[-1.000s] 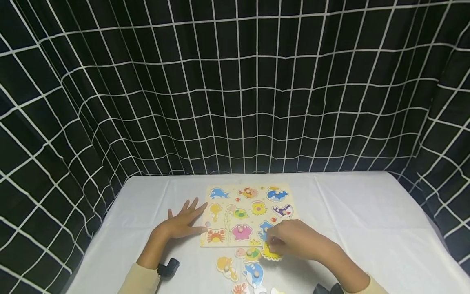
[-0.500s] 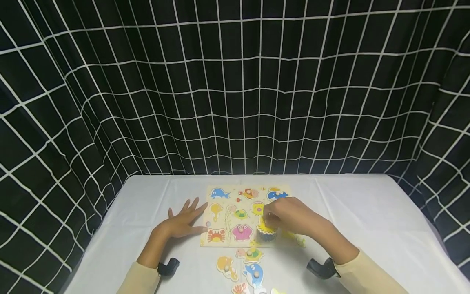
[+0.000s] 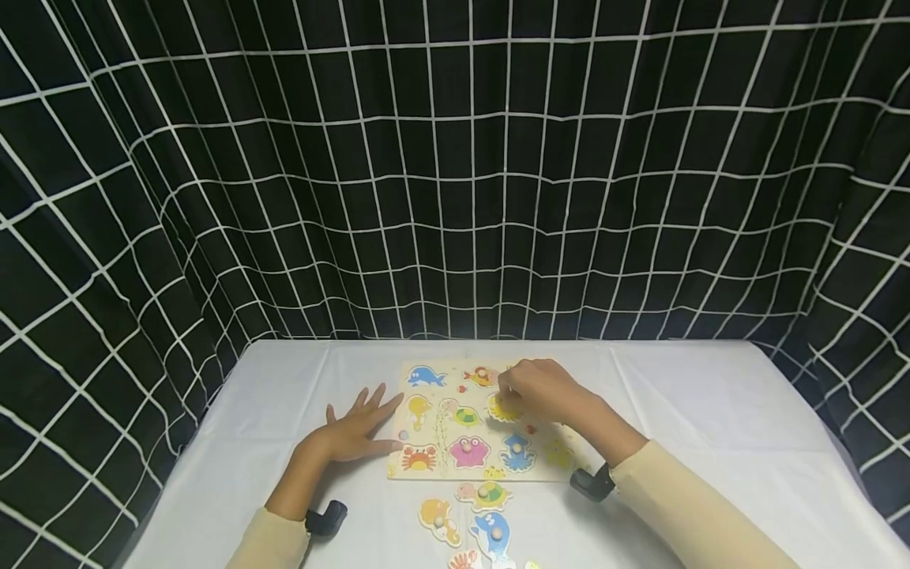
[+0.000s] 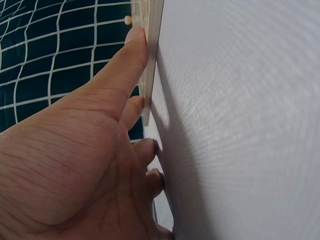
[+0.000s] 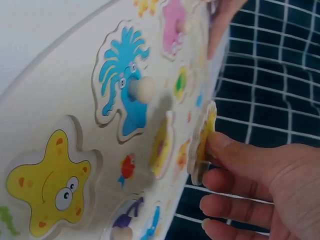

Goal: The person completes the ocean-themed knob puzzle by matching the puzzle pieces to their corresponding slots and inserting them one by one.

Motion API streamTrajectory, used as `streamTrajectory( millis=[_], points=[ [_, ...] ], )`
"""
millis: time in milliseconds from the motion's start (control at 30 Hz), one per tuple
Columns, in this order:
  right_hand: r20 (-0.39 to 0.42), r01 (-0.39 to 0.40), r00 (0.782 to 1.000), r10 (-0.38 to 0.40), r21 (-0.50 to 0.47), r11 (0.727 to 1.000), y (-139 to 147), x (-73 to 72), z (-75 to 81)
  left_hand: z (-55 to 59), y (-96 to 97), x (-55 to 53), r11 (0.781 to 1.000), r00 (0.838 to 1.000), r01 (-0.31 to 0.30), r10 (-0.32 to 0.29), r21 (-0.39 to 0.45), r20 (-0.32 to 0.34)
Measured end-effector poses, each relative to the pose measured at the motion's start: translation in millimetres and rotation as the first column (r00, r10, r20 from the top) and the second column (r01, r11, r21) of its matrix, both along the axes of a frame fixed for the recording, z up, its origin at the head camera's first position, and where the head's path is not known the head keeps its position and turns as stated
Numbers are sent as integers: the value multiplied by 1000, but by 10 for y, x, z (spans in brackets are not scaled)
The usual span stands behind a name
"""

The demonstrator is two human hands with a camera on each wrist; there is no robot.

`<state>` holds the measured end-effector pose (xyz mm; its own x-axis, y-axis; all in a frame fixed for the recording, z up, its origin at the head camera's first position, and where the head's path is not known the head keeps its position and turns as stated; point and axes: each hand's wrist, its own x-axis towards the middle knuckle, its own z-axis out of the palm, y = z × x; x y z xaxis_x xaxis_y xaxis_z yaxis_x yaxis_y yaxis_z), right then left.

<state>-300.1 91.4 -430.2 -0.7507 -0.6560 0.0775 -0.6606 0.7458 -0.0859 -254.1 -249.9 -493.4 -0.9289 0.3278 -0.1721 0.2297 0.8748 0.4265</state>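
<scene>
A wooden sea-animal puzzle board [image 3: 428, 434] lies on the table. My right hand [image 3: 543, 390] is over its upper right part and pinches a yellow octopus puzzle piece [image 5: 203, 145]. In the right wrist view that piece stands off the board, tilted, near the printed yellow octopus [image 5: 160, 146]. My left hand [image 3: 355, 431] lies flat with fingers spread at the board's left edge; its thumb [image 4: 131, 55] touches the edge. A blue squid piece [image 3: 517, 453] and a pink piece with a knob [image 3: 468, 451] sit in the board. The right hand hides the board's upper right corner.
Loose knobbed pieces lie in front of the board: a turtle [image 3: 485, 495], a seahorse [image 3: 440, 520], a blue dolphin [image 3: 493, 533] and a red piece [image 3: 465, 559] cut off by the frame. A black grid-lined curtain [image 3: 455, 197] surrounds the white table [image 3: 682, 411].
My right hand has lifted the yellow octopus piece from the board's front edge and carried it up and leftward over the board, uncovering the squid. My left hand stays in place.
</scene>
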Motion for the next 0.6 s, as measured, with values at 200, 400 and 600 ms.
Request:
streamTrajectory(
  millis=[200, 400, 600],
  points=[
    [-2, 5, 1000, -5, 7, 1000, -54, -122, -109, -54, -11, -14, 1000, 1000, 2, -2, -17, -1],
    [28, 16, 999, -17, 23, 1000, -71, -199, -176, -73, -16, -36, 1000, 1000, -1, 0, -31, -7],
    [64, 30, 997, -31, 14, 999, -93, -228, -203, -53, -11, -37, 1000, 1000, 1, -1, -28, 3]
  ],
)
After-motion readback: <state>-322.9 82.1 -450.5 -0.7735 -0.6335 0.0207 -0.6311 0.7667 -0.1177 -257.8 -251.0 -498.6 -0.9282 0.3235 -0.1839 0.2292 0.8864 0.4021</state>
